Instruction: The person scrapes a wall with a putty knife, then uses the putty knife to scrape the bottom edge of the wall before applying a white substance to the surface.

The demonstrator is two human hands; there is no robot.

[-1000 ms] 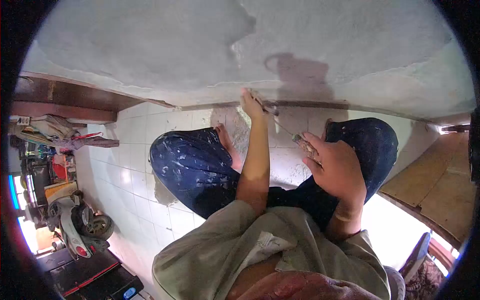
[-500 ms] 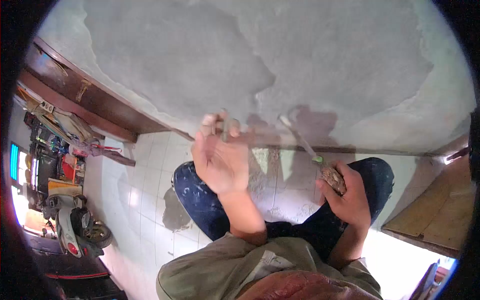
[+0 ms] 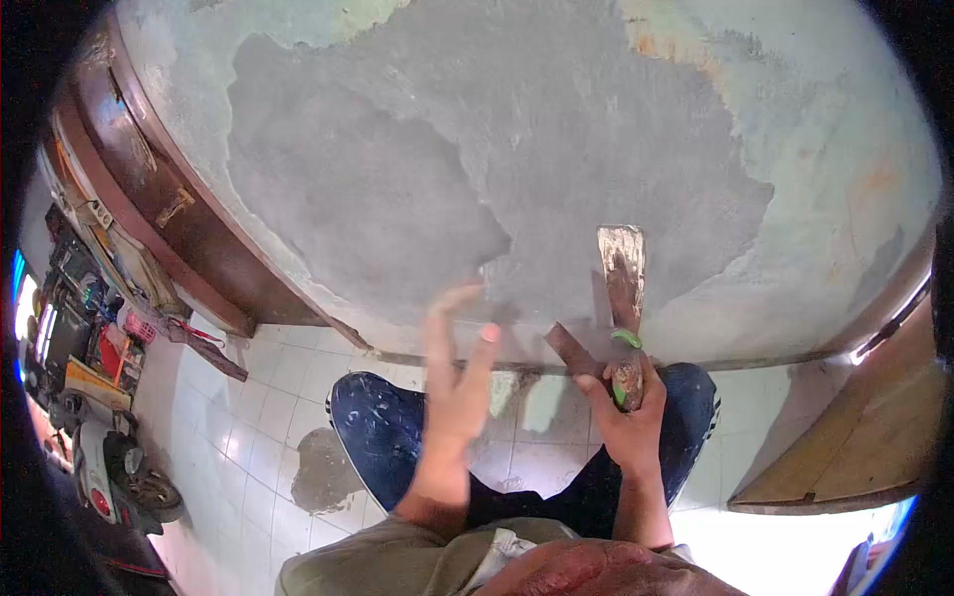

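Right hand (image 3: 636,417): wrapped round the handle of a scraper (image 3: 623,283), thumb angled up toward the left
Scraper: blade up in front of the wall, above its bottom edge, pale crust on the tip, green bits round the handle; touching the wall or not, can't tell
Brown strip (image 3: 570,350): right by the right thumb, slanting up and left, kinda blurry; pinched or just behind, can't tell
Left hand (image 3: 459,392): raised near the wall's bottom edge, fingers apart, pretty smeared by motion
Wall (image 3: 845,209): pale green and scuffed, rusty stains toward the upper right
Grey patch (image 3: 368,189): big and ragged-edged, spread over the wall's middle
Trousers (image 3: 376,427): dark blue, white splotches on the left leg, knees near the wall's bottom edge
Floor (image 3: 224,397): white tiles, with a grey blotch (image 3: 323,470) just left of the left knee
Scooter (image 3: 111,467): parked at the floor's far left
Brown board (image 3: 845,452): off to the right, well apart from the hands
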